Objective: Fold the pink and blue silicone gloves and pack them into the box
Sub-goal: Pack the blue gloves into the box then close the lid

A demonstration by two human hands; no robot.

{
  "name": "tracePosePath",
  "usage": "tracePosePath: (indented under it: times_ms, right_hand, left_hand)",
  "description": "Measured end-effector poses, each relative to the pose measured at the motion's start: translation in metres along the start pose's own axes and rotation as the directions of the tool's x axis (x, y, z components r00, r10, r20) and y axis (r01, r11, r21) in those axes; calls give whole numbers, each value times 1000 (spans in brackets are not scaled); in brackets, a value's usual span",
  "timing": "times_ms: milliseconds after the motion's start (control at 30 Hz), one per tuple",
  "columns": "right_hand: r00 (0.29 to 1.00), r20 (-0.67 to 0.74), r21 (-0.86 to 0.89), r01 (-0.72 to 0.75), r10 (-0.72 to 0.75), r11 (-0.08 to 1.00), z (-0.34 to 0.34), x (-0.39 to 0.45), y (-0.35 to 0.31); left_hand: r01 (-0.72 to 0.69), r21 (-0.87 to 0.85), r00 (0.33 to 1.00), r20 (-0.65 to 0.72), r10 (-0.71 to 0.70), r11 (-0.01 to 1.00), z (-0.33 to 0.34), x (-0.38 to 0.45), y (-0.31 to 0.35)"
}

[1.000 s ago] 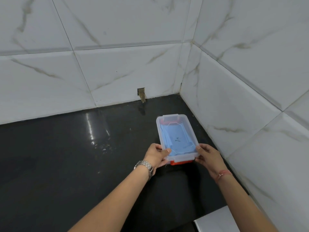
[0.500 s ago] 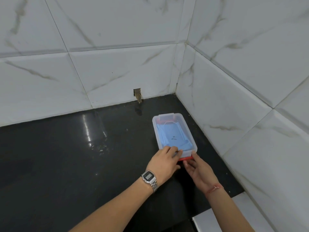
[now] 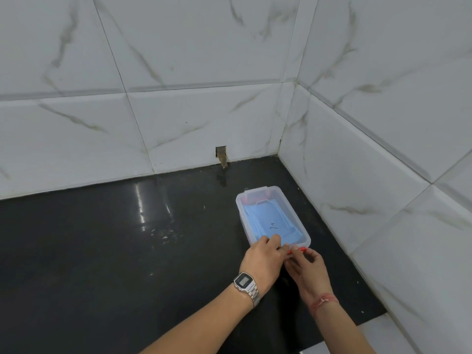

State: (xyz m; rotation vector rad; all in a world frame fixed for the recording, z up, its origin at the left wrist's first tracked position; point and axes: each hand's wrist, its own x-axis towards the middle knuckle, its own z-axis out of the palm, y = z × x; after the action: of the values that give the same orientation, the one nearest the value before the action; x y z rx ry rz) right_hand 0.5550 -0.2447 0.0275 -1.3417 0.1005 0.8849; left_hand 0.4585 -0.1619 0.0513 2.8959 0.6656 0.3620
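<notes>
Our hands have come off the box's sides since a second ago and now meet at its near end, which suggests we are snapping the latch shut, the last step of packing. The box sits on the black counter, just beside the right-hand wall, with its clear lid on. Our left hand rests fingers-down on the lid's near edge, pressing rather than grasping. Our right hand pinches the red latch with curled fingers. We count one box, two red latches, one at each end, and one blue glove showing through the lid. No pink glove is visible; it may lie underneath.
</notes>
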Motion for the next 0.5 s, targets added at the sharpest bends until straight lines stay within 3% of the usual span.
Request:
tracePosePath:
  times_ms: [67, 200, 300, 400, 500]
  right_hand:
    - [1000, 19, -67, -1, 2, 998, 0, 3, -2]
    - [985, 171, -286, 20, 30, 958, -3, 13, -24]
    - [967, 241, -507, 200, -85, 838, 9, 23, -42]
    - [945, 251, -585, 322, -212, 744, 31, 34, -43]
    - [943, 230, -563, 332, -242, 757, 42, 38, -33]
  left_hand:
    - [67, -38, 996, 62, -64, 997, 5, -1, 4]
    - [55, -67, 990, 137, -45, 996, 4, 5, 2]
    - [40, 17, 991, 123, -42, 999, -2, 16, -27]
    - [216, 34, 970, 102, -219, 976, -12, 19, -73]
    - [359, 82, 901, 229, -368, 930, -25, 17, -113]
